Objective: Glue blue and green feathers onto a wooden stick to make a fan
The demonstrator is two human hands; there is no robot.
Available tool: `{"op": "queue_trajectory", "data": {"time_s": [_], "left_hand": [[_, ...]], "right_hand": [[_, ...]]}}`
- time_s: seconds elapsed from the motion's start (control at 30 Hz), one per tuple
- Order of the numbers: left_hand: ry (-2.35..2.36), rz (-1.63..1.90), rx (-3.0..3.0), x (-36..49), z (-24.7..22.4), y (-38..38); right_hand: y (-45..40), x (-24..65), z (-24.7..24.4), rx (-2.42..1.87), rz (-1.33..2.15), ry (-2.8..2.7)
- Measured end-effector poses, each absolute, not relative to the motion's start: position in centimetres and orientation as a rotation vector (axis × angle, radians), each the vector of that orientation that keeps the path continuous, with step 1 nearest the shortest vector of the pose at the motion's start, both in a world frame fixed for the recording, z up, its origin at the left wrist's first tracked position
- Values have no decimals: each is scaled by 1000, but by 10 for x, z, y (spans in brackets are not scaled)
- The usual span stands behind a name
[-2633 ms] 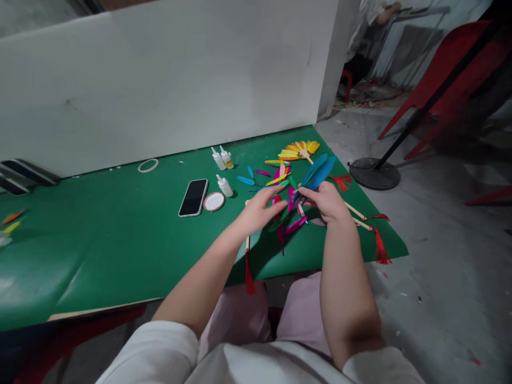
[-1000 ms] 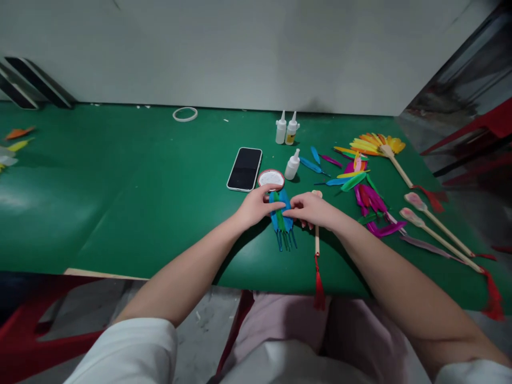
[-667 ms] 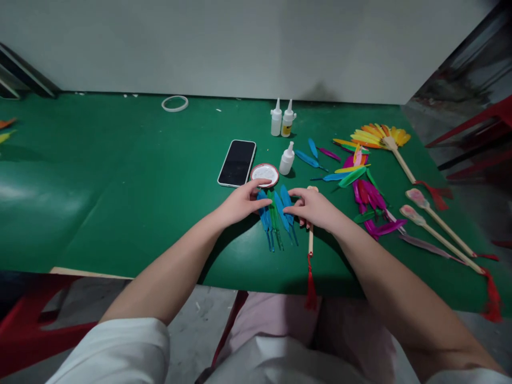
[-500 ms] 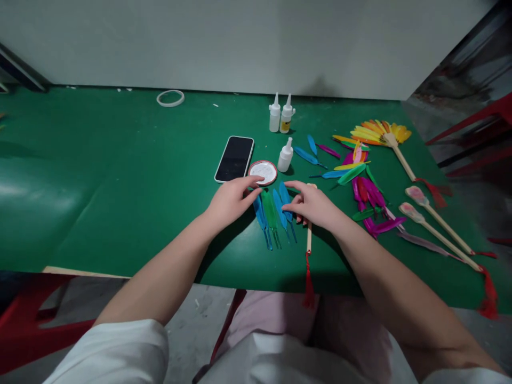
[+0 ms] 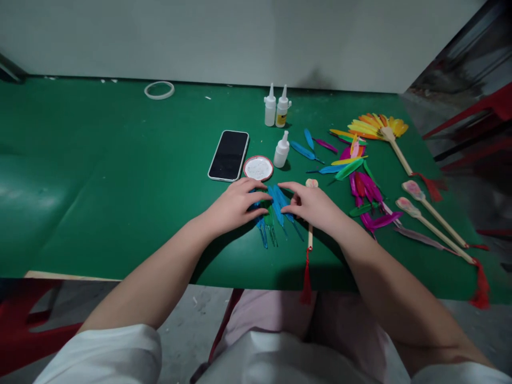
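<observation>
No text, brand or number can be read anywhere. The slim white plastic squeeze bottle with a pointed nozzle [image 5: 281, 116], the right-hand one of 2 standing together by the pale wall panel [image 5: 208, 40], carries a small yellow label [image 5: 282, 119] with dark marks too small to make out. Faint grey specks show on the round white disc with a red rim [image 5: 258, 168]; whether they are print, I cannot tell.
</observation>
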State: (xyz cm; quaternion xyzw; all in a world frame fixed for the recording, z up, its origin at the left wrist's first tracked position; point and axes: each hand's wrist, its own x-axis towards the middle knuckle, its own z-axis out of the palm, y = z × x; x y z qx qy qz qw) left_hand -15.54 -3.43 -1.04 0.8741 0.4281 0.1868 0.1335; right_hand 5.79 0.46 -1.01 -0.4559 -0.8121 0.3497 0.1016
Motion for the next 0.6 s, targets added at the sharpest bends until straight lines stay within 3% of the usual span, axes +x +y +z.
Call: {"op": "queue_trajectory", "data": {"time_s": [0.33, 0.6], "left_hand": [[1377, 703, 2446, -158, -5, -30], [1277, 545, 2483, -159, -10, -31]], "right_hand": [[7, 62, 0, -1437, 795, -2362], [4, 57, -6, -1438, 872, -2512]]}}
